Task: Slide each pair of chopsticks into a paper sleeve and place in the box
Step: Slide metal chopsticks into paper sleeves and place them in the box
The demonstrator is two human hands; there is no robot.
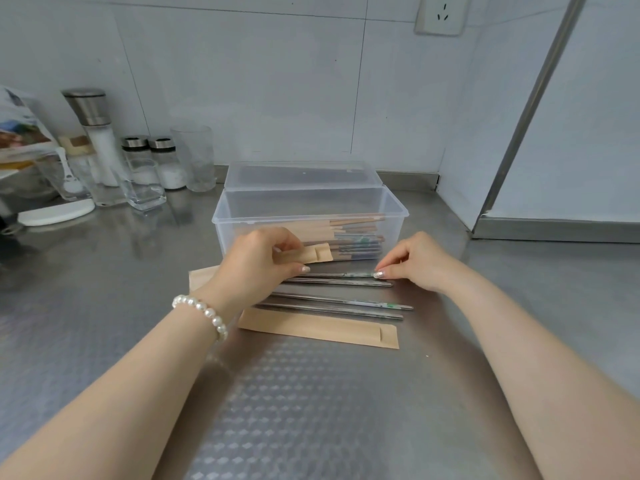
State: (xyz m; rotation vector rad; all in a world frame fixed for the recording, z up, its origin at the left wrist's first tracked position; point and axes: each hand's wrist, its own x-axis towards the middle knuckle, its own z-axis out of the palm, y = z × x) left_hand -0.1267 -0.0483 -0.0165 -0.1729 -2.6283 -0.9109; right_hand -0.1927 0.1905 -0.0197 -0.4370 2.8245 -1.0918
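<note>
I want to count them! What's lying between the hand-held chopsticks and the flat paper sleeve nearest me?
In the head view, another pair of metal chopsticks lies on the counter between them.

4 steel chopsticks point(341, 296) lie between kraft sleeve point(318, 328) and clear box point(310, 223) (holding sleeved pairs).

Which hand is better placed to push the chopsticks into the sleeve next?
The right hand: it already pinches the end of the far chopsticks, while the left hand holds the paper sleeve open.
</note>
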